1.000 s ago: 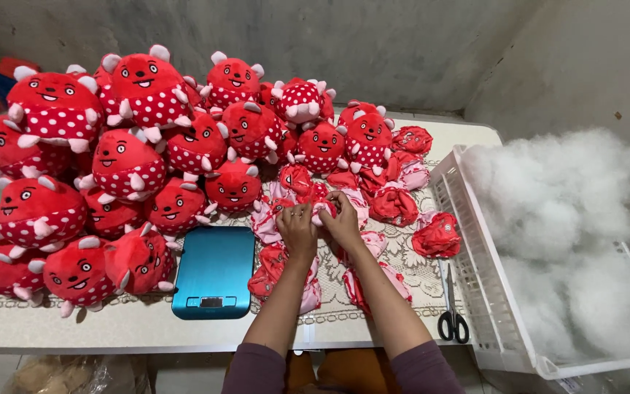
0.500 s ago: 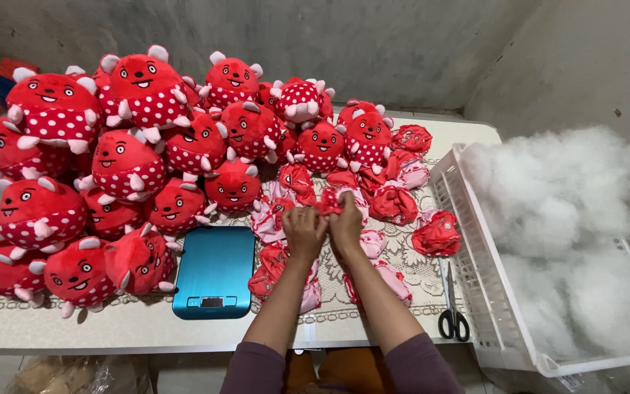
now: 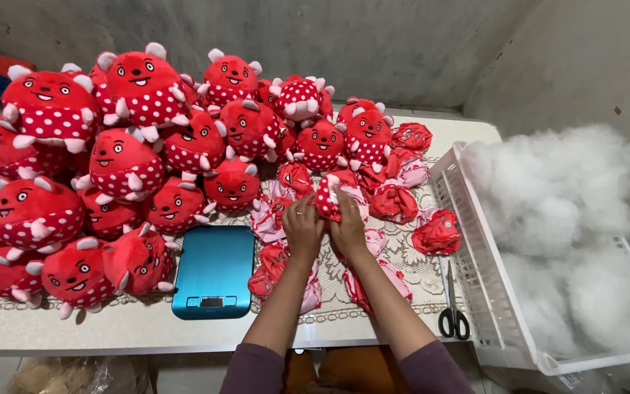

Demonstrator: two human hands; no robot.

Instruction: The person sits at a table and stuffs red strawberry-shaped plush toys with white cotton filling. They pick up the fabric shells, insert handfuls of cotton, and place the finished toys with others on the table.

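1. Both hands meet over the middle of the bench (image 3: 147, 328), gripping one small red plush skin with white dots (image 3: 332, 195).
2. The left hand (image 3: 302, 228) is closed around the skin's left side, fingers curled; the right hand (image 3: 347, 228) pinches its right side and lower edge.
3. The skin sits just above a heap of flat, unstuffed red and pink skins (image 3: 395, 201).
4. To the left lie a blue kitchen scale (image 3: 213, 271) and a large pile of finished red plush toys (image 3: 125, 160).
5. To the right are scissors (image 3: 452, 310) and a white basket (image 3: 475, 292) of white stuffing fibre (image 3: 563, 219).
6. Judged advice: hold the opening wide with both thumbs and keep the fabric from twisting.
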